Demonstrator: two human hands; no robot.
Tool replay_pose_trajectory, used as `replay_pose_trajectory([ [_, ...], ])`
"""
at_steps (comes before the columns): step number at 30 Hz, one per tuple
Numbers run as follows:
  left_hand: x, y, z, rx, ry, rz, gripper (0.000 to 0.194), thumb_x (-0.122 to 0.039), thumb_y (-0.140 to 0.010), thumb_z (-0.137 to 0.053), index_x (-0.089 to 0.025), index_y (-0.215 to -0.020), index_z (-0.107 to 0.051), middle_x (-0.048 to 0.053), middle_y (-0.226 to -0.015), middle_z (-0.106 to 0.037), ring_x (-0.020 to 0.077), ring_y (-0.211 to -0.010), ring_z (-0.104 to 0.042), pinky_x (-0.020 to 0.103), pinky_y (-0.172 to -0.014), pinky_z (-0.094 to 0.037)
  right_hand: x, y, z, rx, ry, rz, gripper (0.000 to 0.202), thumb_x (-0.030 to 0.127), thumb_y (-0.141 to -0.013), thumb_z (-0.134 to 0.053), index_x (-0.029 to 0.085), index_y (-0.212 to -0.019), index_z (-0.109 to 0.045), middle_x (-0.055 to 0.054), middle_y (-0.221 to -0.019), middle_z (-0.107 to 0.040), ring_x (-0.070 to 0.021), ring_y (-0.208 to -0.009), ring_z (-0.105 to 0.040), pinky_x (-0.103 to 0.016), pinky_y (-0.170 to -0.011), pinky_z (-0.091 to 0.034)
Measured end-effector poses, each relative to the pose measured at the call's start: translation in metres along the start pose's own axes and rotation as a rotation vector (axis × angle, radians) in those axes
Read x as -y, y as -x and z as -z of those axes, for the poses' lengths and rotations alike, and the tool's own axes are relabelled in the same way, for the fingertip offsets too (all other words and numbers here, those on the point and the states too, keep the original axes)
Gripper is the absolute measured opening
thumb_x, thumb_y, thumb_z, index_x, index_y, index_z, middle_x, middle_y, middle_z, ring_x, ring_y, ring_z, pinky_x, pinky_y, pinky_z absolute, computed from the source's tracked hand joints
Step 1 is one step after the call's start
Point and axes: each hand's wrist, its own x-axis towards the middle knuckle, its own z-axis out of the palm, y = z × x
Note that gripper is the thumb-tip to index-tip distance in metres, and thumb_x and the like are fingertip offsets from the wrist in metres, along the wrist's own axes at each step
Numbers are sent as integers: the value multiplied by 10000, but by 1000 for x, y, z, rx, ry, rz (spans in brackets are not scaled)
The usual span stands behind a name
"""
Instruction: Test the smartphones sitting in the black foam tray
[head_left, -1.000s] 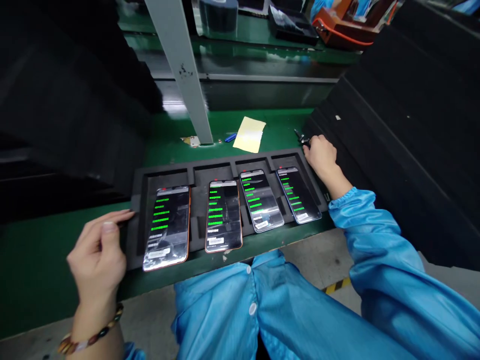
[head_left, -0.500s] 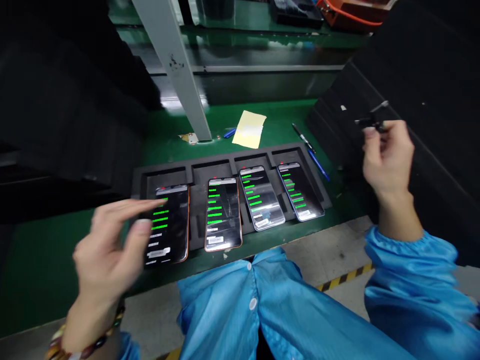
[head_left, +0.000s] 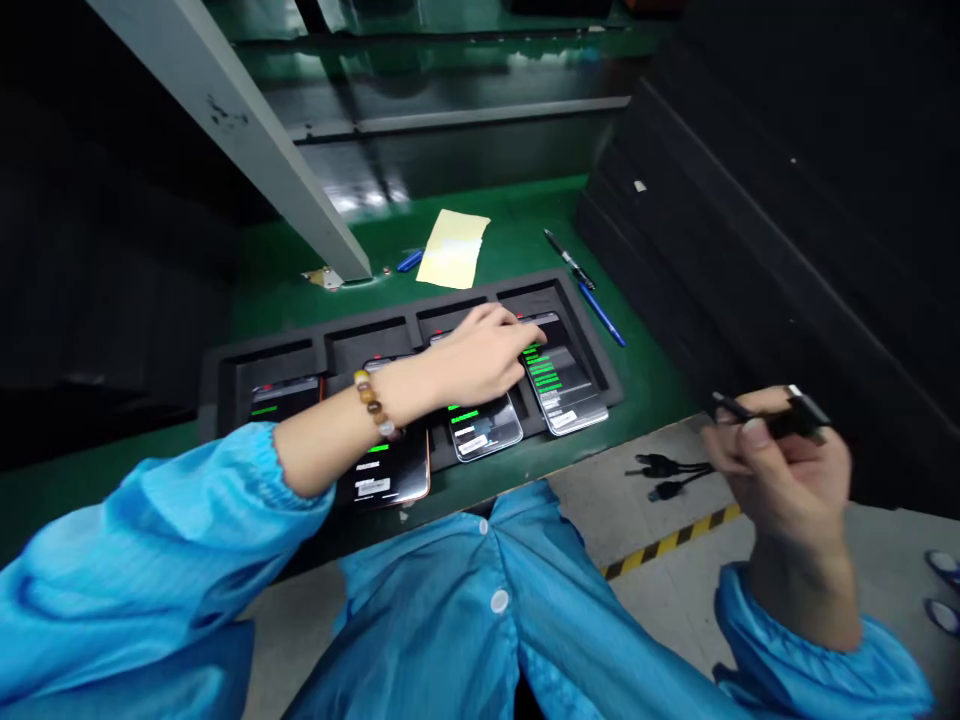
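My left hand (head_left: 484, 350) reaches across with fingers stretched out, its fingertips at the screen of the rightmost phone (head_left: 568, 390). My wrist and forearm partly cover the phone beside it (head_left: 487, 436), the orange-edged phone (head_left: 397, 478) and the far-left phone (head_left: 271, 402). All screens show green lines on black. The phones rest on a dark compartmented tray (head_left: 611, 375), some overlapping its front side. Off to the right, above the floor, my right hand (head_left: 787, 480) is closed around black cables (head_left: 679, 468). Several plugs dangle to its left, and others stick out between the fingers.
Behind the tray are a yellow paper (head_left: 454, 250), a blue pen cap (head_left: 410, 261), a black pen (head_left: 568, 260) and a blue pen (head_left: 602, 315). A grey post (head_left: 277, 170) rises at back left. Dark stacked panels (head_left: 735, 250) stand on the right.
My left hand has moved right, from the far-left phone to the rightmost one. My right hand has come lower, and the dangling cable plugs now show. The view has shifted slightly.
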Motion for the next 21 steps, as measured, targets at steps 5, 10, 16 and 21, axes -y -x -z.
replay_pose_trajectory([
  [5, 5, 6, 10, -65, 2, -7, 516, -139, -976, -456, -168, -1454, -649, 137, -1308, -745, 309, -1352, -566, 554, -1264, -367, -39, 13, -3, 192, -43, -70, 232, 497, -1038, -717, 278, -1008, -786, 28, -640, -532, -129, -492, -433, -289, -462, -342],
  [10, -14, 16, 11, 23, 41, -83, 449, -145, -999, -478, -205, -1392, -687, 90, -1351, -763, 265, -1328, -608, 529, -1338, -292, -46, 13, -11, 353, 101, -80, 213, 466, -996, -787, 264, -930, -788, -46, -846, -765, -215, -755, -731, -308, -654, -576],
  [16, -6, 13, 8, -10, 18, -6, 509, -120, -985, -462, -188, -1453, -651, 98, -1402, -743, 279, -1384, -574, 556, -1334, -296, -55, 14, -16, 466, 84, -141, 304, 521, -1090, -614, 264, -977, -730, -60, -918, -744, -226, -818, -731, -329, -729, -608],
  [21, -17, 18, 13, -9, 49, -52, 509, -101, -969, -472, -208, -1432, -656, 79, -1403, -750, 267, -1407, -577, 550, -1352, -277, -60, 15, -14, 486, 116, -160, 326, 564, -1056, -658, 270, -917, -671, -22, -802, -674, -217, -751, -663, -317, -660, -563],
])
